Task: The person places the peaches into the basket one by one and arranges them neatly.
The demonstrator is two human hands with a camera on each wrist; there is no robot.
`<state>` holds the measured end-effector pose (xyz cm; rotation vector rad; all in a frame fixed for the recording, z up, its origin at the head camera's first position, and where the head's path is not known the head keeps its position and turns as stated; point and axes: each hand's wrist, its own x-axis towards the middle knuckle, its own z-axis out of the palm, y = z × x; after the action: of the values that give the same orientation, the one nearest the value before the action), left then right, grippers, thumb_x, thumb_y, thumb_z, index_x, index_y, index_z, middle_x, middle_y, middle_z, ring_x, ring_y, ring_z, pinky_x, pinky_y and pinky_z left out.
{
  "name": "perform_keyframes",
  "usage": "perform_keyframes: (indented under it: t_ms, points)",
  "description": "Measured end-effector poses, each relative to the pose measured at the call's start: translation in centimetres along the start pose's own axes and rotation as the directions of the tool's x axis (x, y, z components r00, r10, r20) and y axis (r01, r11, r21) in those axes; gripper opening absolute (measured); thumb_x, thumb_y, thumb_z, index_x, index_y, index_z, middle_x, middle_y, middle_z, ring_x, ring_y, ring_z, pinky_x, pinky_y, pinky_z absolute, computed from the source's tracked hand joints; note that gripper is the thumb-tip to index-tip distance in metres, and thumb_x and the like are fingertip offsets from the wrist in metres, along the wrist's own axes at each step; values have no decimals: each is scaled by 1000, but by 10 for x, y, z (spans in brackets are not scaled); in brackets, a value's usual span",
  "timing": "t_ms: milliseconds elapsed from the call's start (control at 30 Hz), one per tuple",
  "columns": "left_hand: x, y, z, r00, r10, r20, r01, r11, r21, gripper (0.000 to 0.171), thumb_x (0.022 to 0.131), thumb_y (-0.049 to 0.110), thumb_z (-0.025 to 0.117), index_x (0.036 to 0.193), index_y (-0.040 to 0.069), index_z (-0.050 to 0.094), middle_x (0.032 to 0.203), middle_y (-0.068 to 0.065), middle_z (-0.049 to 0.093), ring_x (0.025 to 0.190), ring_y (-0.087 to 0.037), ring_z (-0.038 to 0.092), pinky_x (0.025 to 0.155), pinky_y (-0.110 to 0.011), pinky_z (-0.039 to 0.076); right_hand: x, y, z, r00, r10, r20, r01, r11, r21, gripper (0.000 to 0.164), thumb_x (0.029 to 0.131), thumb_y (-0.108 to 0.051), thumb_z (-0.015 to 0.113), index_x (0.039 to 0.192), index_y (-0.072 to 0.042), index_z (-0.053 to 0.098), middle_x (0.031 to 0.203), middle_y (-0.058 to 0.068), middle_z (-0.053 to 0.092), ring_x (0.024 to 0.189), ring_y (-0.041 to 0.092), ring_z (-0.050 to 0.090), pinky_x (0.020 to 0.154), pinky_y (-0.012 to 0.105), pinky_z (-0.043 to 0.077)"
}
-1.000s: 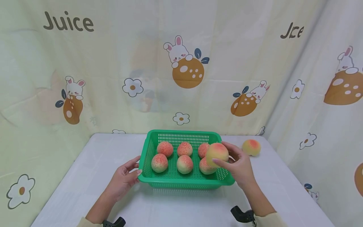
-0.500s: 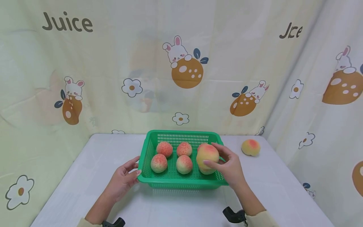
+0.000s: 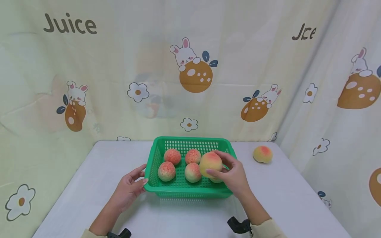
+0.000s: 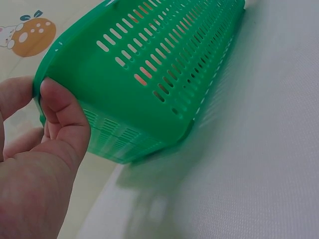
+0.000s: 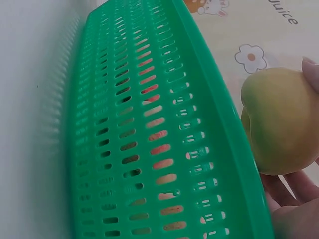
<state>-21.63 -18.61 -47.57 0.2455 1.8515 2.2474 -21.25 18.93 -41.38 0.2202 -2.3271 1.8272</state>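
A green slotted plastic basket (image 3: 190, 191) stands on the table. My left hand (image 3: 128, 189) pinches its left rim, the thumb showing on the near side in the left wrist view. With my right hand (image 3: 235, 174) I hold a large yellow peach (image 3: 210, 164) with a red blush, above the right half of the basket. In the right wrist view the peach (image 5: 281, 119) is just past the rim. Several smaller peaches, speckled red, lie in two rows inside, among them a front left peach (image 3: 166, 171). The right-hand ones are mostly hidden behind my right hand and its peach.
Another yellow peach (image 3: 263, 154) with a red top lies on the white table (image 3: 113, 155), right of the basket near the back edge. A patterned curtain (image 3: 190, 105) hangs behind the table, and more of it runs along the right side.
My right hand has carried the yellow peach leftward, from the basket's right edge to over its right half. The left hand has stayed on the rim.
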Motion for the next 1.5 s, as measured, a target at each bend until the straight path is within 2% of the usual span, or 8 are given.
perform_keyframes:
  t_ms: [367, 567, 767, 1000, 1200, 1267, 1400, 1500]
  points:
    - [0, 1, 0, 1000, -14, -10, 14, 1000, 12, 69, 100, 9, 66, 160, 9, 33, 127, -11, 48, 100, -11, 67, 87, -25, 61, 4, 2, 12, 998, -19, 63, 15, 999, 51, 65, 78, -19, 91, 137, -24, 62, 134, 0, 65, 119, 21, 62, 95, 25, 57]
    - [1, 0, -1, 1000, -18, -21, 18, 1000, 12, 68, 100, 8, 65, 160, 11, 33, 128, -11, 47, 101, -12, 67, 86, -26, 61, 9, 1, 20, 995, 1, 99, -2, 1000, 10, 63, 77, -25, 92, 134, -24, 64, 133, -2, 63, 120, 24, 60, 94, 28, 58]
    - [1, 0, -1, 999, -18, -29, 18, 1000, 11, 67, 100, 8, 65, 159, 10, 35, 126, -10, 48, 100, -12, 67, 86, -27, 61, 12, 0, 28, 992, 38, 124, -32, 998, -49, 69, 76, -31, 92, 138, -23, 63, 136, -1, 61, 119, 24, 59, 94, 34, 55]
    - [2, -1, -1, 999, -28, -39, 28, 1000, 12, 66, 100, 8, 65, 159, 12, 36, 126, -9, 49, 99, -12, 66, 86, -27, 61, 19, -4, 37, 981, 44, 190, -32, 997, -66, 73, 76, -34, 92, 140, -18, 61, 133, -3, 61, 119, 27, 59, 91, 38, 57]
    - [2, -3, 0, 999, -30, -43, 30, 999, 11, 66, 99, 9, 66, 159, 12, 36, 127, -10, 49, 100, -12, 67, 87, -28, 61, 24, -6, 46, 976, 81, 201, -48, 986, -161, 70, 73, -42, 93, 135, -29, 64, 125, -9, 68, 117, 18, 61, 91, 36, 53]
    - [2, -3, 0, 999, -24, -40, 25, 1000, 16, 67, 99, 9, 66, 159, 12, 36, 127, -9, 50, 100, -11, 67, 87, -28, 61, 25, -6, 49, 971, 79, 224, -44, 986, -158, 67, 74, -40, 92, 134, -29, 65, 124, -8, 69, 116, 20, 61, 89, 36, 53]
    - [2, -1, 0, 999, -24, -32, 25, 1000, 13, 68, 99, 10, 66, 159, 11, 35, 127, -9, 50, 100, -11, 68, 87, -27, 61, 29, -3, 56, 955, 63, 290, -42, 996, -78, 64, 77, -29, 91, 135, -20, 65, 127, 1, 67, 115, 28, 60, 84, 36, 58]
    - [1, 0, 1, 999, -24, -24, 24, 1000, 9, 68, 99, 10, 66, 160, 11, 34, 127, -10, 49, 100, -11, 67, 87, -26, 61, 31, -1, 60, 950, 59, 307, -44, 998, -54, 61, 77, -27, 91, 132, -18, 66, 126, 4, 67, 112, 29, 61, 83, 33, 58]
